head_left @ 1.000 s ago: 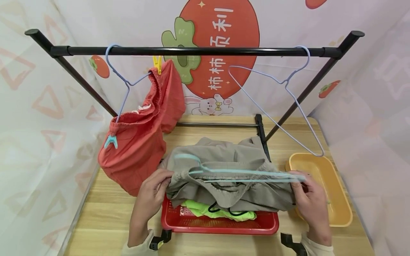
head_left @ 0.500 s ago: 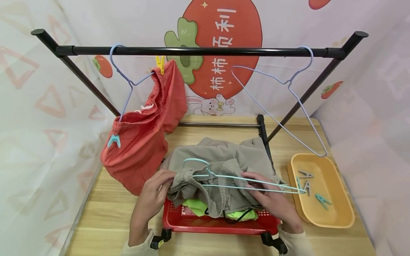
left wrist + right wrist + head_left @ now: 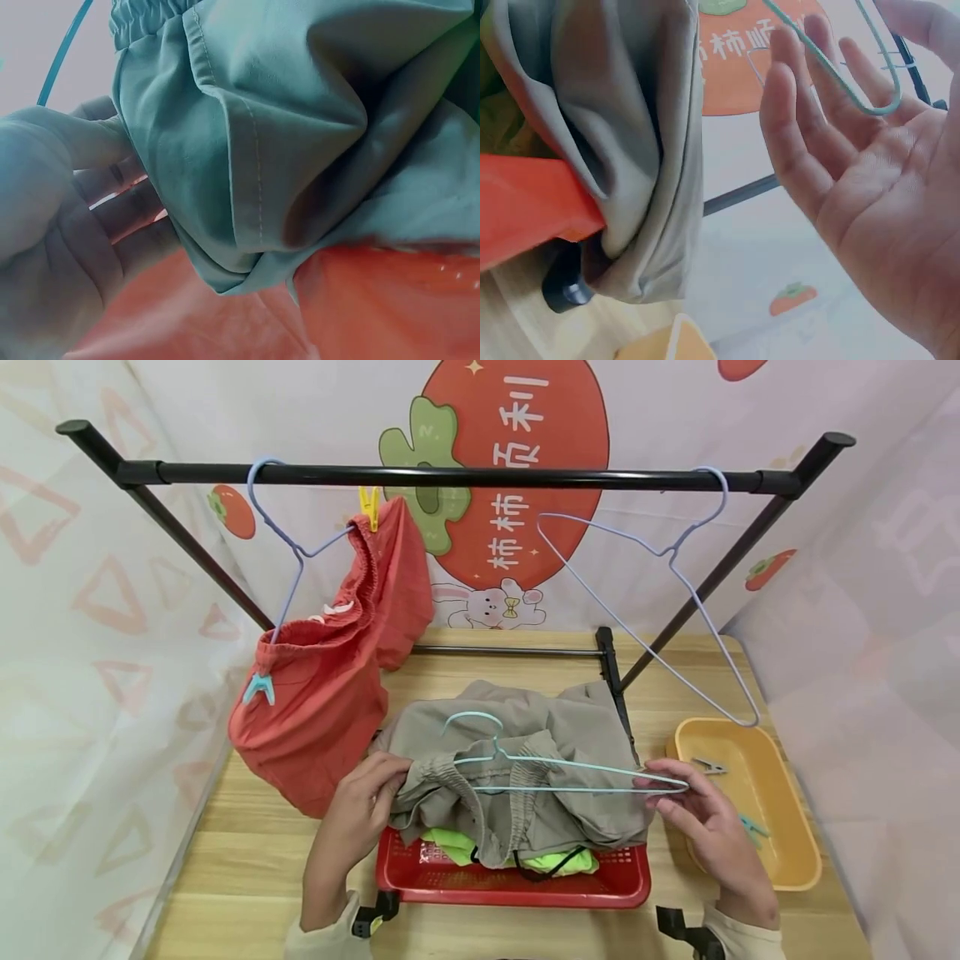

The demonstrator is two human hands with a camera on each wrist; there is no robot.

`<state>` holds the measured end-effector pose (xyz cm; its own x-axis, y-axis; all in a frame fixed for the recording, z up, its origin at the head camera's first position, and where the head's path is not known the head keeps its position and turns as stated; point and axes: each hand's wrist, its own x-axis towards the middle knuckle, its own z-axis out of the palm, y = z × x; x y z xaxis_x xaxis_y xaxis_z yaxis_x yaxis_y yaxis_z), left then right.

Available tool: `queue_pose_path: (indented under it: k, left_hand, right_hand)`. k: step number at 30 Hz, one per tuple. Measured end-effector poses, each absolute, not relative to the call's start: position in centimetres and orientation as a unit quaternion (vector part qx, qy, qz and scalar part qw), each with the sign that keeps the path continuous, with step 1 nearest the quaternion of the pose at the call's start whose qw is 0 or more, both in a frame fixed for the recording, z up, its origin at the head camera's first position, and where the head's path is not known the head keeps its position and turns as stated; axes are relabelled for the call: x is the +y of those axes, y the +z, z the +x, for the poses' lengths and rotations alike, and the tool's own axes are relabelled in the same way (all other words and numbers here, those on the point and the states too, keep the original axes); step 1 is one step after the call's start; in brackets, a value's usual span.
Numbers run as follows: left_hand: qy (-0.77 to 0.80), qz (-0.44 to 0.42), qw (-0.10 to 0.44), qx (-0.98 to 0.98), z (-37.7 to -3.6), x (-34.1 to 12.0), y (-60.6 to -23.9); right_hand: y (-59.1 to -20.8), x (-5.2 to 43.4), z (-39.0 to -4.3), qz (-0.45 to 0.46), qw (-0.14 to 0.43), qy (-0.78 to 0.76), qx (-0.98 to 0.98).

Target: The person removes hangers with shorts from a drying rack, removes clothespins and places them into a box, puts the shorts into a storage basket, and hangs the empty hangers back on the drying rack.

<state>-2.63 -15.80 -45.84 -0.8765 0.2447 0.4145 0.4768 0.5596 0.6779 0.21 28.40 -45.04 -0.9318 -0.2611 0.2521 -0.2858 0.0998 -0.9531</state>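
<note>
My left hand (image 3: pixel 362 802) pinches the left end of the waistband of a pair of grey-brown shorts (image 3: pixel 577 731). The left wrist view has the thumb and fingers at the edge of the shorts (image 3: pixel 300 67), with the fingers partly behind the cloth. A light teal wire hanger (image 3: pixel 585 764) has its left end inside the waistband and hidden; its hook points up and left. The hanger's right end sticks out past the shorts. Around that end is my right hand (image 3: pixel 712 835), its fingers loosely spread; in the right wrist view the hanger tip (image 3: pixel 881 109) lies in front of them.
A red basket (image 3: pixel 517 893) with neon-yellow cloth sits under the shorts. Red shorts (image 3: pixel 322 702) hang by clothespins from a blue hanger at left; another blue hanger (image 3: pixel 667 553) hangs at right on the black rack bar (image 3: pixel 480 477). A yellow tray (image 3: pixel 806 860) holds clothespins.
My right hand let go of the waistband's right side, moved left along the hanger, then back right to its end. The waistband folded leftward and the hanger's right end shifted left. My left hand stayed.
</note>
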Motion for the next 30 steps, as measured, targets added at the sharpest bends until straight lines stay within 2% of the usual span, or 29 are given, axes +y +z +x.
queue_pose_path:
  k: [6, 10, 21, 30]
  left_hand:
    - [-0.428, -0.215, 0.127, -0.869, -2.6, -15.4, -46.1]
    - [-0.439, -0.214, 0.129, -0.863, -2.5, -15.6, -46.2]
    - [-0.417, -0.196, 0.112, -0.881, -2.3, -15.7, -46.3]
    - [-0.406, -0.177, 0.102, -0.891, -2.3, -16.1, -46.1]
  right_hand:
    - [-44.8, 28.1, 0.1, 0.187, 0.058, 0.562, -0.804]
    - [-44.8, 27.8, 0.2, 0.187, 0.069, 0.558, -0.806]
    - [-45.0, 30.4, 1.1, 0.214, 0.171, 0.676, -0.684]
    - [-44.3, 32.2, 1.8, 0.175, 0.240, 0.686, -0.665]
